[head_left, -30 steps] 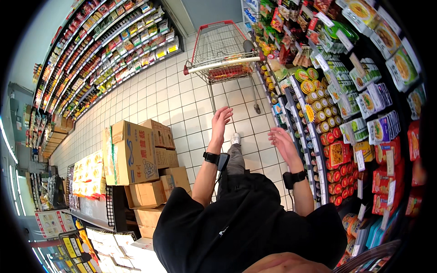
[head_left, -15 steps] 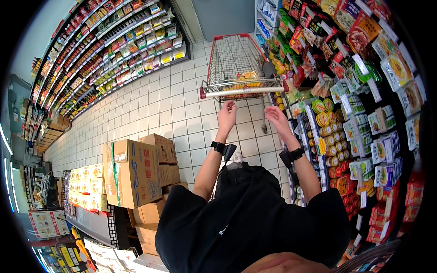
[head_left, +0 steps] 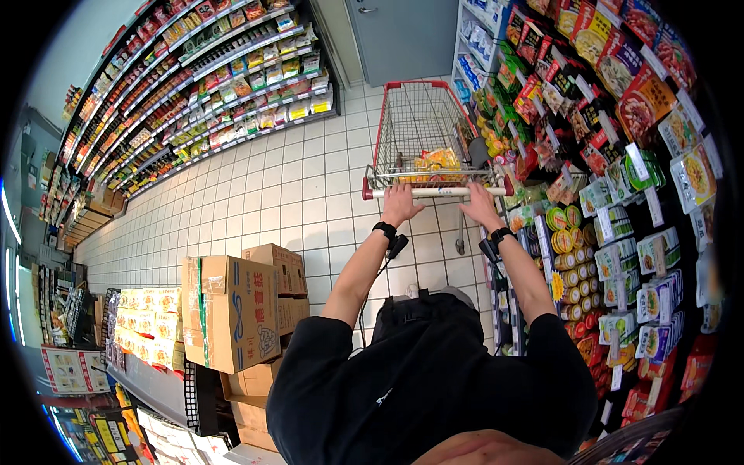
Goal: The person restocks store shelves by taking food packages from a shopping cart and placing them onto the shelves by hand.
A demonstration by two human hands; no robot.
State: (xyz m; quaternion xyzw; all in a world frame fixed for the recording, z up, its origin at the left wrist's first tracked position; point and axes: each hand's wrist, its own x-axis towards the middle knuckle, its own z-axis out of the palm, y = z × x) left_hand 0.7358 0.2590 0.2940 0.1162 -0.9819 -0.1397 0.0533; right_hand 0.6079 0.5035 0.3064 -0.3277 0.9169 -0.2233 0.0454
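A wire shopping cart (head_left: 418, 124) with red edging stands ahead of me. My left hand (head_left: 400, 204) grips the left half of its pale handle bar (head_left: 442, 191), fingers over the top and thumb pointing inward. Toward the bar's right end my right hand (head_left: 482, 206) holds on in the same way. Yellow-orange packets (head_left: 439, 160) lie in the near end of the basket. The undersides of my fingers are hidden behind the bar.
Packed shelves (head_left: 620, 232) run close along my right side. Stacked cardboard boxes (head_left: 240, 310) and a display of yellow packets (head_left: 147, 322) stand at my left. Another long shelf (head_left: 225, 85) lines the far left, and a grey door (head_left: 407, 43) is beyond the cart.
Both hands were in the air just short of the cart, fingers loosely bent; now they have reached forward and taken hold of its handle bar. The view has shifted slightly.
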